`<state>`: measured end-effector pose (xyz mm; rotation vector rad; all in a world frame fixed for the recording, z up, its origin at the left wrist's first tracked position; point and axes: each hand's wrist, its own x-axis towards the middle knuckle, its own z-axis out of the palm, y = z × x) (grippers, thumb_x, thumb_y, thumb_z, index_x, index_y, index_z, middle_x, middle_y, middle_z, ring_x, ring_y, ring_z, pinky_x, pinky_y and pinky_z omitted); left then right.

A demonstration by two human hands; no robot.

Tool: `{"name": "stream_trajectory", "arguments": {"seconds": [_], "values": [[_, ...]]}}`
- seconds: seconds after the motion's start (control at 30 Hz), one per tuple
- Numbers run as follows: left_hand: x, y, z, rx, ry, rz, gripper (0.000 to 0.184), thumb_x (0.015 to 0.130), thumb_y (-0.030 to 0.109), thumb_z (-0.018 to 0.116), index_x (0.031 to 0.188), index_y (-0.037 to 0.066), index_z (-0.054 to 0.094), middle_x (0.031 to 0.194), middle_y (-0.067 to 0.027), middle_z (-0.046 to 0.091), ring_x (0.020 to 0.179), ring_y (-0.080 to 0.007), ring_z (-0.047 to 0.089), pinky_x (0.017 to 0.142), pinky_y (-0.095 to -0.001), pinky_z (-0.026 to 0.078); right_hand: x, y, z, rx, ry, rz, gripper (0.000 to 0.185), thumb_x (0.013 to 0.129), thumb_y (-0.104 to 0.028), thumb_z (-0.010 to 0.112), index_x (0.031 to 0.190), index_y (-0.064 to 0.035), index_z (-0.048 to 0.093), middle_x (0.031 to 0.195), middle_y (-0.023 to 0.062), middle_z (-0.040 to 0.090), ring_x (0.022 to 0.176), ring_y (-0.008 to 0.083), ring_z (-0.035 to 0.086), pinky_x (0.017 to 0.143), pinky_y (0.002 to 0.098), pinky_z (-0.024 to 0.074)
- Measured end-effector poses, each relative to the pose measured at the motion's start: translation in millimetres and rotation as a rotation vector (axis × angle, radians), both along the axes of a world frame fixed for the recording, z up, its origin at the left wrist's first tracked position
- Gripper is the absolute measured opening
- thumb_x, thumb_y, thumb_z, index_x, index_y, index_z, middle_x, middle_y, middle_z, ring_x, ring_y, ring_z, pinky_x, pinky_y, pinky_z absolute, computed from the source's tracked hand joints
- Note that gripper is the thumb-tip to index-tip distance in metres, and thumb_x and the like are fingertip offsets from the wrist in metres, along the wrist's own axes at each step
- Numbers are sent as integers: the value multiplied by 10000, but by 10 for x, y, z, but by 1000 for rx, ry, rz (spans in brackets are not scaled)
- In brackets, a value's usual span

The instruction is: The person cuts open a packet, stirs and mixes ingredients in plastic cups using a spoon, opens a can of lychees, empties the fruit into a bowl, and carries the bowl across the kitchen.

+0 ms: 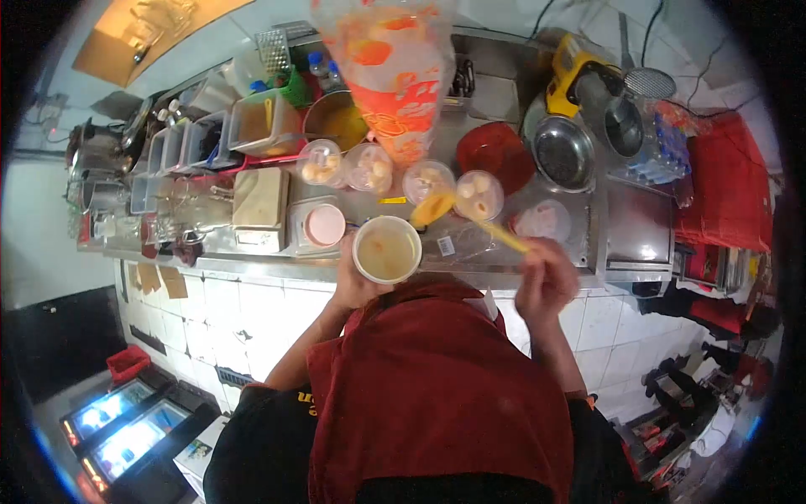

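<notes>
My left hand [351,281] is wrapped around a white round tub [387,249] with cloudy pale liquid inside, held at the counter's front edge. My right hand [547,281] grips the handle of a yellow spoon [505,237]. Its bowl hovers just beyond the tub, over the rim area of a clear plastic cup [426,179]; whether they touch I cannot tell. Beside that cup stand more clear cups, one [479,196] to the right, another [369,168] and a third [321,161] to the left, all with pale round pieces. A further clear container [542,222] sits near my right hand.
A large plastic bag with red print [401,101] rises behind the cups. To the left are a pink-topped scale [324,225], a kitchen scale [259,210] and food containers [264,123]. On the right stand a red bowl [495,157] and a metal bowl [564,153].
</notes>
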<state>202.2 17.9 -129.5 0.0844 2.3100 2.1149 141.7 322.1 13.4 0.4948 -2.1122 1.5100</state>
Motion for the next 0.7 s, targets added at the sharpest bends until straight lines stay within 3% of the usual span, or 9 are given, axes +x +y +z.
{"name": "stream_trajectory", "arguments": {"seconds": [0.03,0.1,0.2,0.3,0.37,0.4,0.47,0.57,0.7], "values": [[-17,-38,0,22,-1,-10,993,705,403,899,1416,-20,349,1304,-167,504,1246,-302,521,1044,-432,442,-1,-143,26,134,37,103,108,909,-34,636,1005,-23,684,888,178,706,650,228,633,584,323,499],[-51,-121,-28,18,18,-5,1022,703,376,907,1433,-23,312,1303,-165,511,1230,-299,534,1042,-428,445,9,-448,6,416,-187,323,207,862,-44,678,1068,-64,685,864,88,705,717,233,657,631,361,528],[-76,-222,-207,-49,57,50,998,693,289,923,1429,-19,323,1309,-167,532,1191,-293,569,1019,-418,464,-73,-949,-346,429,-46,373,193,861,-124,710,1044,-74,675,785,88,653,748,285,664,684,383,544],[-214,-264,-195,-248,40,211,835,671,186,920,1338,-17,461,1302,-169,556,1153,-303,592,978,-406,480,-118,-1207,-521,432,-91,397,324,863,-129,703,1176,-69,643,895,112,658,876,309,664,781,426,541],[-359,-329,-215,-245,103,239,811,669,178,916,1323,-16,477,1278,-168,574,1140,-306,599,973,-403,482,-155,-1340,-501,427,-152,376,548,830,-80,726,1350,-70,553,1069,152,623,942,314,630,730,386,548],[-410,-352,-235,-247,162,264,788,667,170,913,1308,-14,493,1254,-166,593,1127,-310,606,968,-400,483,-141,-1382,-524,434,-156,375,548,830,-80,726,1350,-70,553,1069,152,623,942,314,630,730,386,548],[-509,-389,-262,-193,150,265,775,665,161,908,1302,-10,501,1226,-164,617,1116,-313,613,964,-401,480,-134,-1450,-625,337,-340,444,678,844,-110,719,1457,-70,431,1228,190,543,1051,339,597,836,400,538],[-552,-470,-597,-189,166,276,751,676,167,898,1297,-4,511,1217,-154,620,1111,-312,611,965,-410,473,-56,-1458,-716,440,-504,447,664,871,-151,699,1465,-58,417,1256,189,526,1065,337,596,908,412,517],[-556,-526,-835,-300,147,300,749,703,228,895,1308,-3,520,1216,-150,625,1119,-307,605,982,-413,463,182,-1256,-1031,508,-396,375,622,890,-186,679,1445,-47,436,1246,186,537,1043,328,606,893,420,518]]}}
